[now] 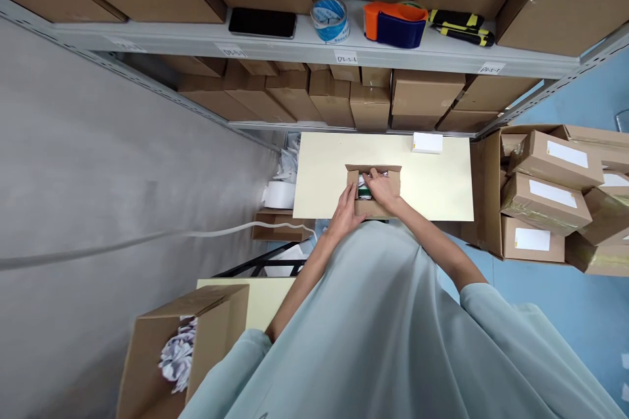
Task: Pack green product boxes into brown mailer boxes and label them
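Observation:
A small open cardboard box [396, 178] sits on a pale yellow table [442, 190] straight below me. Inside it I see a green and white item [364, 191], partly hidden. My left hand [345, 211] grips the box's near left side, fingers curled around the wall. My right hand [381, 187] reaches into the box from above, fingers bent down on the contents. What those fingers hold, if anything, is hidden. A small white box [427, 143] lies at the table's far edge.
A grey shelf [295, 42] above carries a phone [262, 22], tape roll [331, 18], orange tape dispenser [394, 23] and a yellow-black tool [459, 27]. Labelled parcels [545, 203] are piled at right. An open carton with crumpled paper [179, 353] stands near left.

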The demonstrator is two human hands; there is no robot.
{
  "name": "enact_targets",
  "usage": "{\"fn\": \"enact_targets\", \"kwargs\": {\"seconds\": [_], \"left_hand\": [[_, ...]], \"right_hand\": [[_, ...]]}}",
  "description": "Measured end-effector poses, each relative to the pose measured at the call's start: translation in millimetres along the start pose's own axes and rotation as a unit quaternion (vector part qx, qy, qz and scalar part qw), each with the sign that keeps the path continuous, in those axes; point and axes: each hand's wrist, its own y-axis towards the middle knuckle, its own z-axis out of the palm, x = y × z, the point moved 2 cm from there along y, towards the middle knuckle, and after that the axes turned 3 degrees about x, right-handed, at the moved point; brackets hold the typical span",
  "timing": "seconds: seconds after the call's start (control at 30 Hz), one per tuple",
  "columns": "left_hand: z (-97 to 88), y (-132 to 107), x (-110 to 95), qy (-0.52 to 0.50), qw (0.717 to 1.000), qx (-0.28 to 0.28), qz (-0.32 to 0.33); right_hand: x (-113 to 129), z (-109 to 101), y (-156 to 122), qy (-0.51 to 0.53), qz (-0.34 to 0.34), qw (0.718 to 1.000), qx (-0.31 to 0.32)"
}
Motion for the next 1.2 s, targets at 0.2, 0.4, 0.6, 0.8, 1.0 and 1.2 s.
{"fn": "enact_targets", "kwargs": {"seconds": [0.2, 0.4, 0.6, 0.8, 1.0, 1.2], "left_hand": [[-7.1, -1.2, -2.0, 0.02, 1.0, 0.002, 0.009], [-6.9, -0.9, -5.0, 0.062, 0.996, 0.066, 0.014], [-7.1, -1.6, -6.8, 0.111, 0.989, 0.101, 0.011], [-14.8, -1.4, -8.4, 0.139, 0.983, 0.123, 0.013], [-31.4, 6.2, -7.8, 0.065, 0.992, 0.111, 0.006], [-45.4, 24.2, -3.1, -0.005, 0.998, 0.036, -0.051]], "right_hand": [[4.4, 4.7, 10.9, 0.077, -0.005, 0.997, -0.031], [-31.6, 14.9, -25.6, 0.174, -0.052, 0.957, -0.228], [-73.0, 40.3, -67.6, 0.224, 0.001, 0.934, -0.278], [-80.5, 53.3, -71.3, 0.171, -0.096, 0.968, -0.157], [-95.7, 64.0, -82.2, 0.166, -0.13, 0.973, -0.093], [-102.9, 54.3, -72.2, 0.259, -0.081, 0.952, -0.14]]}}
